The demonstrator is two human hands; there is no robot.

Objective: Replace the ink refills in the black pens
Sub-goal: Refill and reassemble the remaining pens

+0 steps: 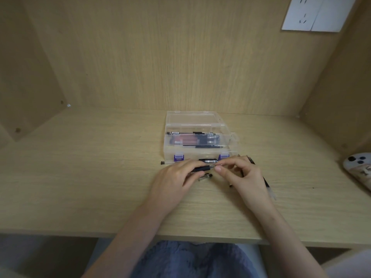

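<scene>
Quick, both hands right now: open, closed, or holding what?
Left hand: grips the slim black plastic pen barrel.
Right hand: pinches that barrel's tip end; whether a small part sits there is too small to tell.

A black plastic pen barrel (201, 169), level and crosswise, is gripped by the left hand (172, 181) mid-desk (90, 187). A second slim black pen (265, 180) lies diagonally toward the right edge.

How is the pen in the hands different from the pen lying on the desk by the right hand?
The held pen is gripped by the left hand and pinched at its end by the right hand; the desk pen lies on the desk, partly hidden by that hand. The held pen runs sideways; the desk pen slants towards the person. Both are partly black.
</scene>
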